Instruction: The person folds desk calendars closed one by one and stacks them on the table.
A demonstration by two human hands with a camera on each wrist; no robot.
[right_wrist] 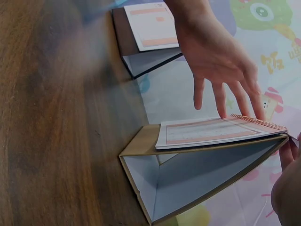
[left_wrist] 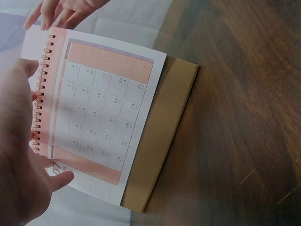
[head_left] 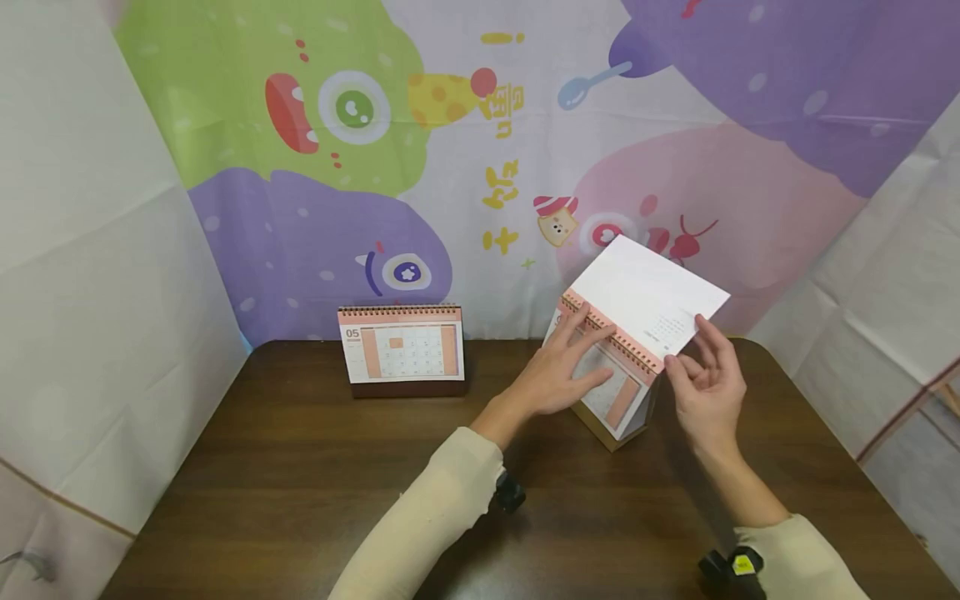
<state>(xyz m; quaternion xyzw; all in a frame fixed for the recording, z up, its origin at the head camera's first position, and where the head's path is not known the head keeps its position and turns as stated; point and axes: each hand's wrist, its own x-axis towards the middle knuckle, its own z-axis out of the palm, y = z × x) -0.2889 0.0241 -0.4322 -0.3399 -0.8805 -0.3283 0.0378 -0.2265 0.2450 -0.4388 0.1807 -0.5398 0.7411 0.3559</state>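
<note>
A desk calendar [head_left: 618, 402] with a tan base stands tilted away at an angle on the right part of the table, its pink top strip bound by a wire spiral [left_wrist: 42, 89]. One white page [head_left: 637, 287], with small print near a corner, is lifted up above the spiral. My right hand [head_left: 708, 392] pinches that page by its lower right corner, thumb and fingers at the edge. Fingers spread, my left hand [head_left: 551, 375] touches the binding. In the left wrist view a month grid under "07" faces out. The right wrist view shows the hollow triangular stand [right_wrist: 188, 179] from its side.
A second desk calendar [head_left: 408, 350], showing "05" on a dark base, stands at the table's back left. Behind the brown table [head_left: 300, 500] hangs a cartoon-printed cloth [head_left: 465, 167], with pale sheets [head_left: 97, 208] at the sides.
</note>
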